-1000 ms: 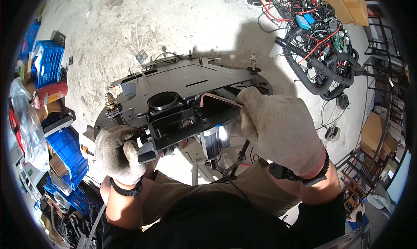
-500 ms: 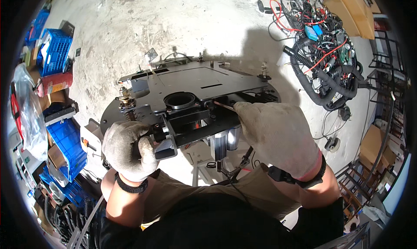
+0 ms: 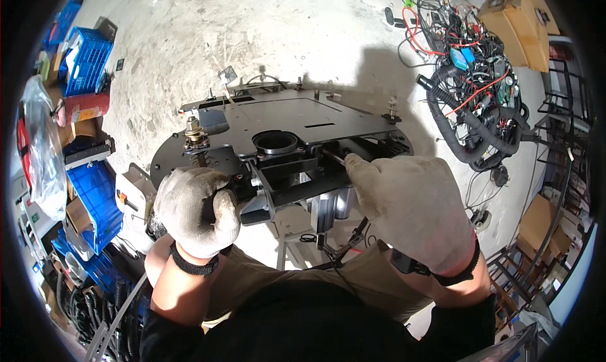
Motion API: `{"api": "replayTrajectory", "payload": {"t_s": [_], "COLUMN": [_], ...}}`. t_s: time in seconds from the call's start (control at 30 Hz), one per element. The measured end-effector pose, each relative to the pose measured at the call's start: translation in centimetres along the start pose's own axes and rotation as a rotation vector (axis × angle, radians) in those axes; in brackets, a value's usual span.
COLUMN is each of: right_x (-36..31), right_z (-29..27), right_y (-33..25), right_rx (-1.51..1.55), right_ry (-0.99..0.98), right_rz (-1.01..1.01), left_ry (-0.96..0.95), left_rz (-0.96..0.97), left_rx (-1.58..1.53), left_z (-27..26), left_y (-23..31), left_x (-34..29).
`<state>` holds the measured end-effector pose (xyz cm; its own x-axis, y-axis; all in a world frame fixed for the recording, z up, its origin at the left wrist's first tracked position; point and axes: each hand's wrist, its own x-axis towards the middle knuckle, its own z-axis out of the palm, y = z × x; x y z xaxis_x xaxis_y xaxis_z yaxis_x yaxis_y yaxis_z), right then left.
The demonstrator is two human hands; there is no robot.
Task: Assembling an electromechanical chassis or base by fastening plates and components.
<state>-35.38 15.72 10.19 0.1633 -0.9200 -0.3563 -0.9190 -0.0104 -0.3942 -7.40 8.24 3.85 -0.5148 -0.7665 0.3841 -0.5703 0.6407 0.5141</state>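
A dark, rounded metal assembly with a flat top plate [image 3: 252,119] and a round black-rimmed opening [image 3: 275,142] stands in front of me. Gloved, my right hand [image 3: 413,207] is closed on a thin rod-like tool [image 3: 336,156], whose far end reaches under the plate's front edge, right of the opening. The tool's handle is hidden in the glove. My left hand [image 3: 197,210], also gloved, is curled at the assembly's front left, beside an open metal bracket [image 3: 263,188]; something dark shows between thumb and fingers, too hidden to name. A bolt with a spring [image 3: 194,134] rises behind it.
Tangled cables and corrugated black hose [image 3: 464,109] lie on the floor at right, beside a cardboard box [image 3: 517,27]. Blue crates [image 3: 86,59], a clear plastic bag [image 3: 45,153] and black hoses line the left. Metal cylinders [image 3: 323,211] hang under the assembly.
The whole view has shifted slightly, so the assembly appears further right. My right hand and its tool sit a little closer to the round opening. Both hands remain closed.
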Motion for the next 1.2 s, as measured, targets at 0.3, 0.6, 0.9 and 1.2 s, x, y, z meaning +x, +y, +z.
{"api": "replayTrajectory", "payload": {"t_s": [0.3, 0.6, 0.9, 1.2], "right_x": [1.0, 1.3, 1.0, 1.5], "right_z": [-0.7, -1.3, -0.7, -0.5], "right_y": [-1.9, -1.9, 0.3, -2.3], "right_rx": [-0.103, -0.022, 0.113, -0.062], "right_ry": [-0.059, -0.071, -0.048, 0.109], "right_rz": [-0.009, 0.007, 0.102, -0.011], "left_ry": [0.009, 0.031, 0.038, 0.046], "left_rz": [-0.005, -0.036, -0.083, -0.084], "left_rx": [-0.018, -0.023, -0.038, -0.039], "left_z": [-0.4, -0.1, 0.1, 0.4], "left_y": [-0.7, -0.4, -0.3, -0.1], "left_x": [1.2, 2.5, 2.9, 3.1]}}
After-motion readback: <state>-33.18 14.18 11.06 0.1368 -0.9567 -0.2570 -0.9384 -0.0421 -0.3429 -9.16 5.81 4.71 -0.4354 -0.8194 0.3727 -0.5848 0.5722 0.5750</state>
